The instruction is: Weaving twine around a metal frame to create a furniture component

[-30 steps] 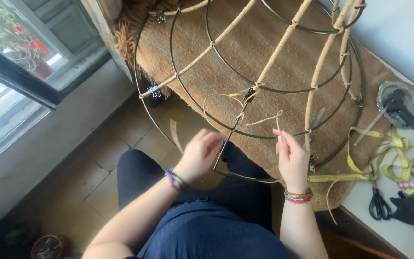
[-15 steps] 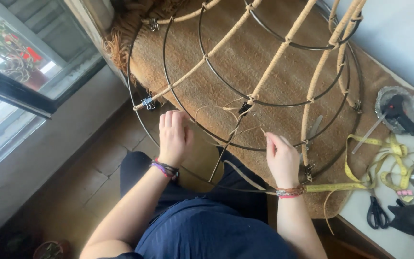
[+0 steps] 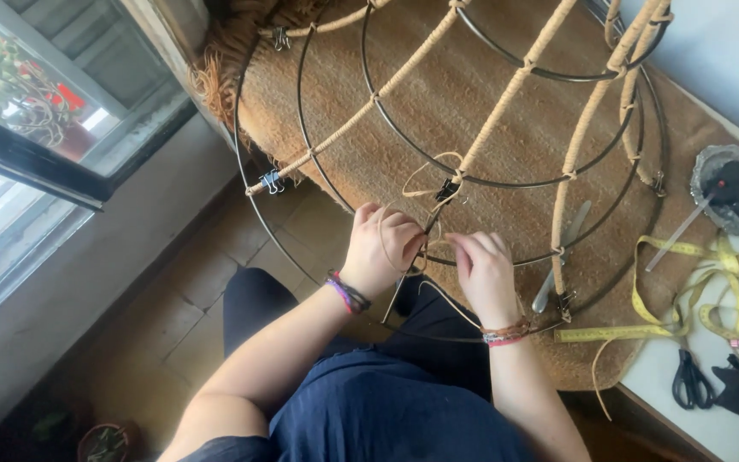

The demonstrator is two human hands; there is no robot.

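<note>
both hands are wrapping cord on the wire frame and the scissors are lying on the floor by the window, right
Not quite. Both hands, left hand and right hand, do work the tan cord on the wire frame, but the scissors lie on the white table at the person's right, near the yellow tape measure, not on the floor by the window. The head view shows it.

yellow tape measure (image 3: pixel 686 282) | black scissors (image 3: pixel 690 379) | window (image 3: pixel 36 111) | woven mat (image 3: pixel 438 103)

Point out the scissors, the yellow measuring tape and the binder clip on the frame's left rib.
Scissors (image 3: pixel 688 379): head view, on the black handles.
Yellow measuring tape (image 3: pixel 643 295): head view, on the upright strip left of the loops.
Binder clip (image 3: pixel 272 181): head view, on its black body.
</note>
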